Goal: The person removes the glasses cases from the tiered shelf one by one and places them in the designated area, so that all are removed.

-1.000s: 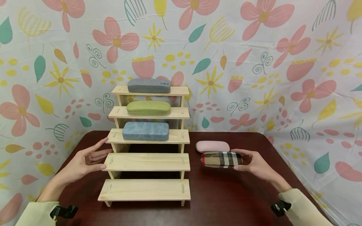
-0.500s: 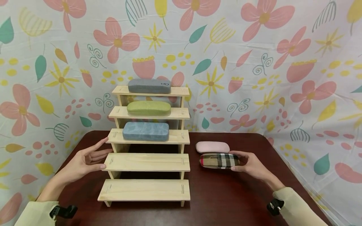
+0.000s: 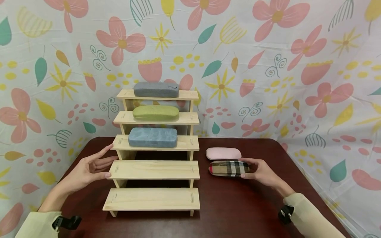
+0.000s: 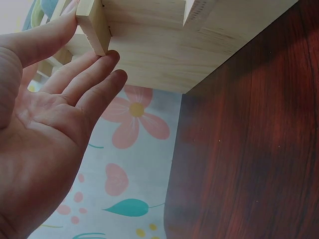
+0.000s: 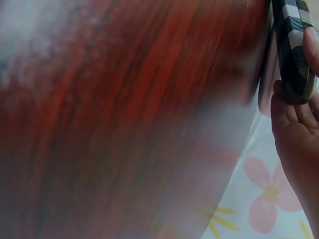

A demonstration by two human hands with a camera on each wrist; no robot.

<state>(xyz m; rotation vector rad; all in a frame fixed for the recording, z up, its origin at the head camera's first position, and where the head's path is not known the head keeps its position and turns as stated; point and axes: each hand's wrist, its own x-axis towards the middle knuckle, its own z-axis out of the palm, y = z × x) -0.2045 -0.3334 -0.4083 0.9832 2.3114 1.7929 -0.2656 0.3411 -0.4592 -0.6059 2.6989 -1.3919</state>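
Our right hand (image 3: 259,173) pinches the right end of the plaid case (image 3: 227,168) between thumb and fingers; both have moved slightly left since a second ago. The case sits just in front of the pink case (image 3: 223,153), right of the wooden rack (image 3: 154,170). Our left hand (image 3: 84,173), fingers extended, touches the rack's left side as before. The blue case (image 3: 153,137), green case (image 3: 156,113) and gray case (image 3: 156,89) keep their upper shelves.

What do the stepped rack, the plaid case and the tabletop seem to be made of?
Stepped rack: apparently bare wood, matte; pale grain shows on the boards.
Plaid case: probably fabric-covered, or a printed imitation; fine hatching shows in the checks, but its core is hidden.
Tabletop: glossy, dark red-brown wood or wood-look laminate; streaky grain and soft reflections show.
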